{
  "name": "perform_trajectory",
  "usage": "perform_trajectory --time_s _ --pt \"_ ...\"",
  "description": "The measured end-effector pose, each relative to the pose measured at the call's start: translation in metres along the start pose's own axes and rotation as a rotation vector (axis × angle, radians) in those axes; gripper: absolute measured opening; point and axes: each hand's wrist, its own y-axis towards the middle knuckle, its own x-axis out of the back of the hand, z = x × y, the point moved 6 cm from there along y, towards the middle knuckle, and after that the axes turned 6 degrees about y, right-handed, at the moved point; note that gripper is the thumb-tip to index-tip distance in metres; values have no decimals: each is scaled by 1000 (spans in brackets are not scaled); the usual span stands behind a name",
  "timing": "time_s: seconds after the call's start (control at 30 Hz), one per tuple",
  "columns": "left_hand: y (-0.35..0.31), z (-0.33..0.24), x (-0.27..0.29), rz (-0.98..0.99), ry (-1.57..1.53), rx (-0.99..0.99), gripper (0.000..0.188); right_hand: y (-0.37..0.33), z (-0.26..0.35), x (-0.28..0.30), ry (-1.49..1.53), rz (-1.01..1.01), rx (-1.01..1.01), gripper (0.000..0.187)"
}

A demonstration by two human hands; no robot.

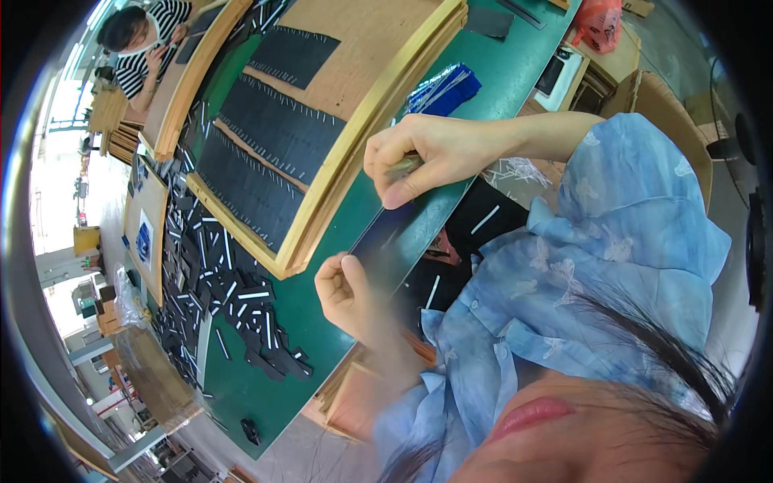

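Between my hands stretches a thin, dark, bluish flat piece [383, 232], tilted above the green table's near edge. My left hand [346, 298] pinches its lower end between thumb and finger; motion blurs that wrist. My right hand [427, 157] is closed at the upper end, thumb against fingers. Something small and olive-coloured [407, 165] shows inside its curled fingers, its kind unclear. Just beyond my right hand lies a bundle of blue packets [447, 88] with pale strips. A wooden-edged tray [382, 92] holding rows of black sheets [282, 121] with short light strips stands beyond my hands.
Many loose black pieces with white strips [213, 282] cover the far left of the green table [266, 402]. A small black object [250, 431] lies near its corner. A co-worker in a striped top [145, 68] sits across. A cardboard box [668, 121] stands at the right.
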Motion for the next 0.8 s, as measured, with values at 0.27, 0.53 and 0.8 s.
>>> perform_trajectory --time_s 0.27,0.53,0.8 --pt "5 -2 -49 424 -869 402 22 14 15 -18 80 18 425 38" --pt "5 5 -37 204 -459 47 50 92 -14 156 -1008 -287 -11 37" --pt "-5 7 -19 43 -327 -32 43 118 -51 171 -1041 -184 48 32"
